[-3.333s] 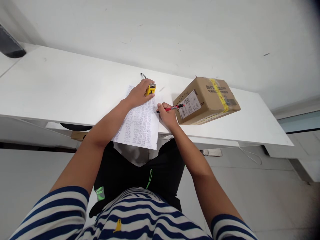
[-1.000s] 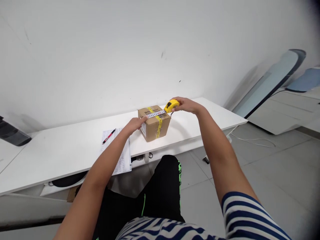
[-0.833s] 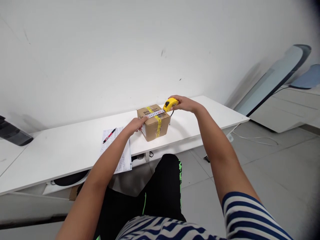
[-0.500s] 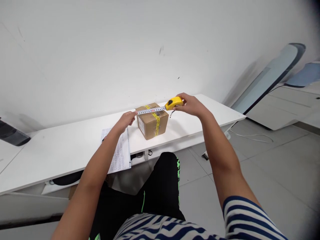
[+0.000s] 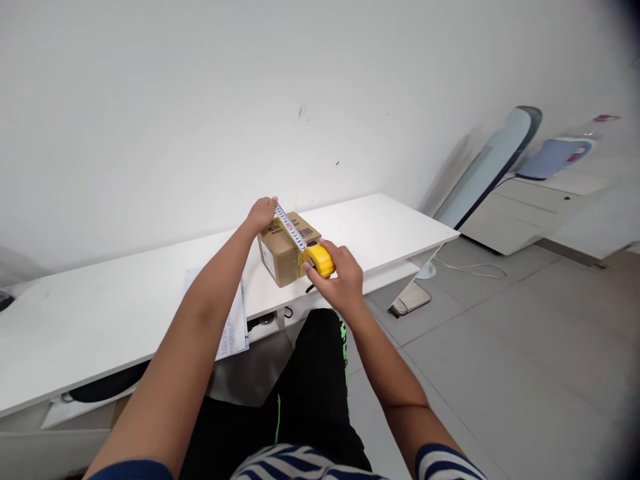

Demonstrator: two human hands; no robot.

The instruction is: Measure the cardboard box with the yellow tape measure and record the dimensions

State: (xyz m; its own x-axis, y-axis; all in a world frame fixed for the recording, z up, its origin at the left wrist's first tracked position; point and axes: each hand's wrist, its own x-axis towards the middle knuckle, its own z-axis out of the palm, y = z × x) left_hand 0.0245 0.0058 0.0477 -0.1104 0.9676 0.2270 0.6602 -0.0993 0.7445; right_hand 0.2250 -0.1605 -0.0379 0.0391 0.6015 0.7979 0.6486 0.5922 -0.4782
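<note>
A small cardboard box (image 5: pixel 274 259) with yellow tape stands on the white table (image 5: pixel 125 307). My right hand (image 5: pixel 339 281) grips a yellow tape measure (image 5: pixel 319 259) at the box's near edge. Its white blade (image 5: pixel 290 227) runs across the top of the box to the far edge. My left hand (image 5: pixel 262 213) is closed on the blade's end at that far edge. A sheet of printed paper (image 5: pixel 231 328) lies on the table left of the box, partly hidden by my left arm.
A white wall rises behind the table. Grey-blue panels (image 5: pixel 487 167) lean against the wall at the right, beside a low white unit (image 5: pixel 520 213). A cable (image 5: pixel 465 269) and a flat device (image 5: pixel 409 301) lie on the tiled floor by the table's right end.
The tape measure swung from lying left to right over the box to running front to back. My right hand came toward me with the case; my left hand went to the far edge.
</note>
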